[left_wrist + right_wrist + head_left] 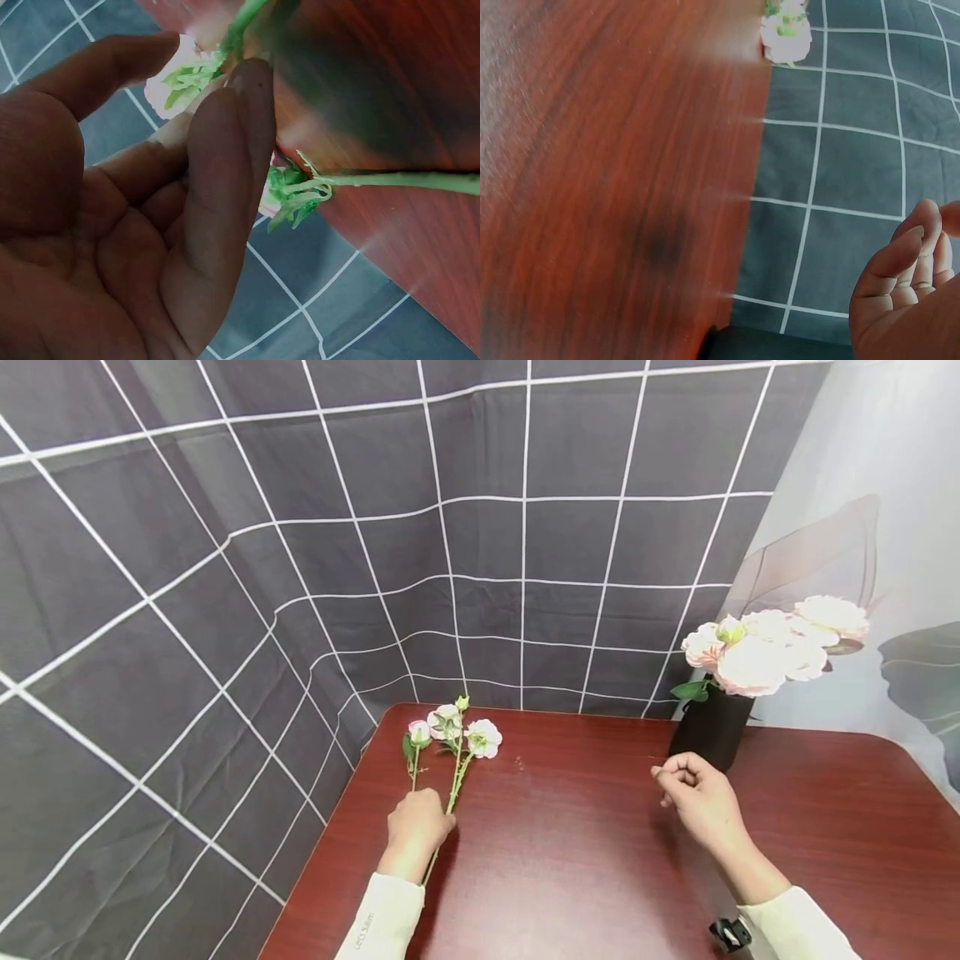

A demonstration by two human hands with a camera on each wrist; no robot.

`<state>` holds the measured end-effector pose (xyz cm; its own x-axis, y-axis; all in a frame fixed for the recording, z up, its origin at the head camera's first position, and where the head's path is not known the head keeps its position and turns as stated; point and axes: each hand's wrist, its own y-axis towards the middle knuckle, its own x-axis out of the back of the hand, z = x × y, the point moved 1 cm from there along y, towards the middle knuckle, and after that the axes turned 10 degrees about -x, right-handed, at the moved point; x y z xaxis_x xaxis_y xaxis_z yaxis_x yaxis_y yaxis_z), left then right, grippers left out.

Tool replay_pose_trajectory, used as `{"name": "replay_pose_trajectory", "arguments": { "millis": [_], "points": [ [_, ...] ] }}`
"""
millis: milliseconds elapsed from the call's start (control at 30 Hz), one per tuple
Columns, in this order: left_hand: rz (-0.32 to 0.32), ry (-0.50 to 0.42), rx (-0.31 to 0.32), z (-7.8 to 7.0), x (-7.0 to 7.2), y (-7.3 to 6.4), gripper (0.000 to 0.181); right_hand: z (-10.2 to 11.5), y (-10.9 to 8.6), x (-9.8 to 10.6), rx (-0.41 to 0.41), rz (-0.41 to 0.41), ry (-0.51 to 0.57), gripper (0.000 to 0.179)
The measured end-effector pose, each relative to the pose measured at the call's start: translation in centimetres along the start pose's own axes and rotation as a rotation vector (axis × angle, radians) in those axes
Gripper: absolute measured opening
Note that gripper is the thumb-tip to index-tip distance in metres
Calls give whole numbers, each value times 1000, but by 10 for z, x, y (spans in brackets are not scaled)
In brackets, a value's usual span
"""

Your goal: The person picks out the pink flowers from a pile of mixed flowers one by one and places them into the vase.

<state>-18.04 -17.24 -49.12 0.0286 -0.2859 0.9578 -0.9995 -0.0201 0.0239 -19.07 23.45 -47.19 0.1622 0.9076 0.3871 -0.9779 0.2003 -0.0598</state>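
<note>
In the head view my left hand is at the stems of pale pink artificial flowers on the table's left side. A smaller pink bloom stands on a separate-looking stem left of them. The left wrist view shows the fingers bent beside a green stem, with the thumb apart from them. Another stem lies off to the side. My right hand, loosely curled with nothing visible in it, is in front of a black vase holding large pale pink flowers.
The reddish-brown wooden table has rounded far corners. A dark curtain with a white grid hangs behind and to the left; a pale printed curtain is at right. A small black device is at the right sleeve.
</note>
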Motion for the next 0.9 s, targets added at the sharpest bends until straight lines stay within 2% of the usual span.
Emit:
{"name": "replay_pose_trajectory", "arguments": {
  "millis": [67,167,300,400,467,700,800,900],
  "points": [
    [19,-8,0,1,1,-1,31,0,-1,-2,3,7,14,14],
    [46,-18,13,10,-7,2,30,-2,-1,-5,0,11,15,14],
    [84,-17,29,35,-37,15,31,-5,-3,-6,-20,16,-5,15],
    [123,-9,18,46,-49,17,31,-8,-5,-7,-36,16,-12,15],
    [138,-8,4,45,-45,13,28,-10,-5,-7,-37,21,-9,14],
    [168,-43,-14,33,-15,-3,24,-19,-3,-14,-53,43,14,13],
    [206,-91,-49,36,-18,-2,24,-24,-5,-13,-56,39,-15,12],
    [292,-229,-91,46,-34,6,27,-27,-5,-10,-59,48,-50,14]
  ]
}}
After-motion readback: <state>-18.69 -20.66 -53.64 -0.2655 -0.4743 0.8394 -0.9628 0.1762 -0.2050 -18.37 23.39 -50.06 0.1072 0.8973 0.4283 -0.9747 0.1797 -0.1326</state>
